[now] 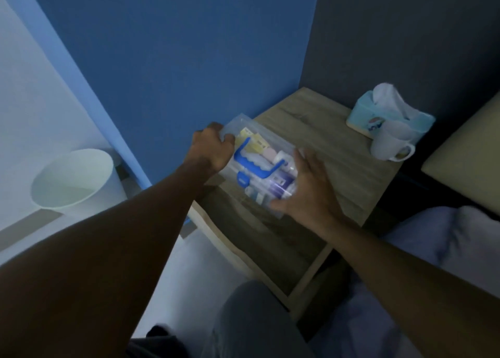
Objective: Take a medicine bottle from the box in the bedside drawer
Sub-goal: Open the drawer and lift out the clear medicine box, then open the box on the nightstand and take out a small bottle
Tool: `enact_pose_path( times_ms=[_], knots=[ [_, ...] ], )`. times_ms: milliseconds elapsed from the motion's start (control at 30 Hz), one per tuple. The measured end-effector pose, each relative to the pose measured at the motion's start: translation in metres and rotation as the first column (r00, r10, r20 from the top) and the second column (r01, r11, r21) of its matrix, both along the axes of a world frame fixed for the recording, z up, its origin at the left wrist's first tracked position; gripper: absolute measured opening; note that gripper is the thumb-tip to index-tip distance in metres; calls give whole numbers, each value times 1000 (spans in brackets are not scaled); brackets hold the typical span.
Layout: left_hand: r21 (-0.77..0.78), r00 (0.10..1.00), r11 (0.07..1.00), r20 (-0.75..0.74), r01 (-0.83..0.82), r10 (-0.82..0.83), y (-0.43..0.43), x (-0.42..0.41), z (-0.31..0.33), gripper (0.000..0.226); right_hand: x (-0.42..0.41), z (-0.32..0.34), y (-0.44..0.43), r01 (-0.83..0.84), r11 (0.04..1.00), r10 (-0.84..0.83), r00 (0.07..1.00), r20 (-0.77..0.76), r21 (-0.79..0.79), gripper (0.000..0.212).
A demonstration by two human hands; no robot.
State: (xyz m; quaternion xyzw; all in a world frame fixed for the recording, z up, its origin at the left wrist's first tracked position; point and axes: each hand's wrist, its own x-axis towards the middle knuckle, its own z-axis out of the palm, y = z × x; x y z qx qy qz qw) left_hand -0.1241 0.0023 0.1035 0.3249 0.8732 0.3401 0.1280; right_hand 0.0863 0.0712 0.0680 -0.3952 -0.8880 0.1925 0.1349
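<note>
A clear plastic box [257, 138] with a blue handle [257, 162] and blue latch is held between both hands above the front edge of the bedside table [324, 152]. Through its lid I see several medicine packs and bottles, among them a white bottle [280, 157]. My left hand [212, 148] grips the box's far left end. My right hand [311, 187] presses flat against its near right end, fingers spread. Below the box the wooden drawer [270, 249] is pulled out and looks dark inside.
A light blue tissue box [389, 111] and a white mug [392, 143] stand at the back right of the table. A white waste bin [73, 179] sits on the floor at left. The blue wall is behind, the bed [433, 249] at right, my knee [257, 317] below.
</note>
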Motion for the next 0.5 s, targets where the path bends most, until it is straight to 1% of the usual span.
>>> enact_pose_path(
  times_ms=[100,233,367,500],
  knots=[
    [53,1000,998,-16,20,-19,22,-12,11,49,-11,15,26,7,999,-8,1000,1,40,125],
    [62,989,991,-96,115,-109,55,-37,6,46,-30,12,60,42,999,-43,999,6,17,126],
    [57,985,987,-98,151,-145,86,-57,-7,46,-46,3,89,55,998,-55,998,13,-9,126],
    [44,981,982,-76,182,-179,110,-71,-21,41,-60,-6,108,67,998,-67,997,26,8,123]
  ],
)
